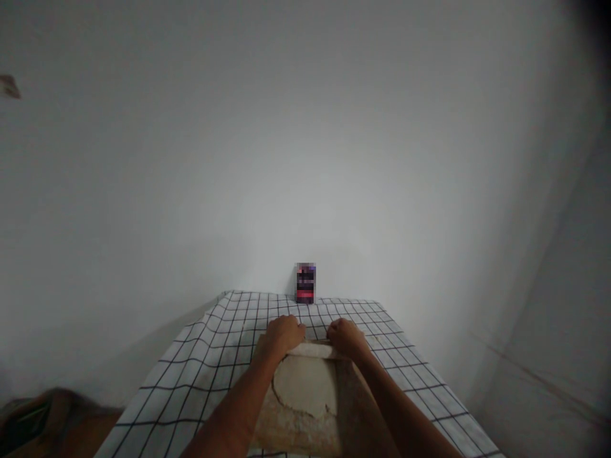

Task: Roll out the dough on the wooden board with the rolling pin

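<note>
My left hand [284,332] is closed on the left end of a pale rolling pin [312,350]. On its right end, my right hand [347,336] is closed in the same way. The pin lies crosswise at the far edge of a thin, roughly round sheet of dough [305,385], which has an uneven near edge. Beneath the dough is a floury wooden board [291,432], partly covered by my forearms. Both handles of the pin are hidden inside my hands.
A white cloth with dark grid lines [181,362] covers the table. At its far edge a small dark, pixelated upright object [305,284] leans against the white wall [305,159]. Brown furniture [62,420] stands low at the left.
</note>
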Tool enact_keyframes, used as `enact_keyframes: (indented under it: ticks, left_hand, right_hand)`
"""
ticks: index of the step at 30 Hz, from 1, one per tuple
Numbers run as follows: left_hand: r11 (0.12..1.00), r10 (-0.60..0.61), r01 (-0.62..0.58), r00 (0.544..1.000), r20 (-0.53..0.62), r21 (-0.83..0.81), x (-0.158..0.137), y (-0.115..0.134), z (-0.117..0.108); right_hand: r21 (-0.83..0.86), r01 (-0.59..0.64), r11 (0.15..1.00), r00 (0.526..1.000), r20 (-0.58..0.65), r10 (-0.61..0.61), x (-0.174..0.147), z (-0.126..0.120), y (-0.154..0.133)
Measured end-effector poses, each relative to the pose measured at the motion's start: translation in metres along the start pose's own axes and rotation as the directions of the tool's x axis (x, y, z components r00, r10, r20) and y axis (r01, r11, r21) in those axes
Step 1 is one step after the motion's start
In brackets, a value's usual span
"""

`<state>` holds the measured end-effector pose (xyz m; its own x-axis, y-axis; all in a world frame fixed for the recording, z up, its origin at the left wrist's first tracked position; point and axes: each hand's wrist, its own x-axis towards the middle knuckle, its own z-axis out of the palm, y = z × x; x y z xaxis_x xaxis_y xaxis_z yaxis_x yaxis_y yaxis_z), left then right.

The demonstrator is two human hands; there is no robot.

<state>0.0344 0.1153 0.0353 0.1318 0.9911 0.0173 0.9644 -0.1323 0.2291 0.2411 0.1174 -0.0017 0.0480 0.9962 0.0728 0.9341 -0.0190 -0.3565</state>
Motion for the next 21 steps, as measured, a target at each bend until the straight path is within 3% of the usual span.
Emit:
enact_keyframes:
  ticks: [7, 21]
  left_hand:
    - [0.999, 0.041, -0.042, 0.998, -0.042, -0.022, -0.013, -0.001, 0.003]
    - [0.954, 0.199, -0.151, 0.965, -0.172, 0.258, -0.061, -0.005, 0.016]
  right_hand:
    - [0.054, 0.013, 0.998, 1.0, -0.013, -0.013, 0.0, 0.007, 0.008]
    - [0.111, -0.017, 0.994, 0.998, -0.055, 0.023, -0.025, 0.008, 0.007]
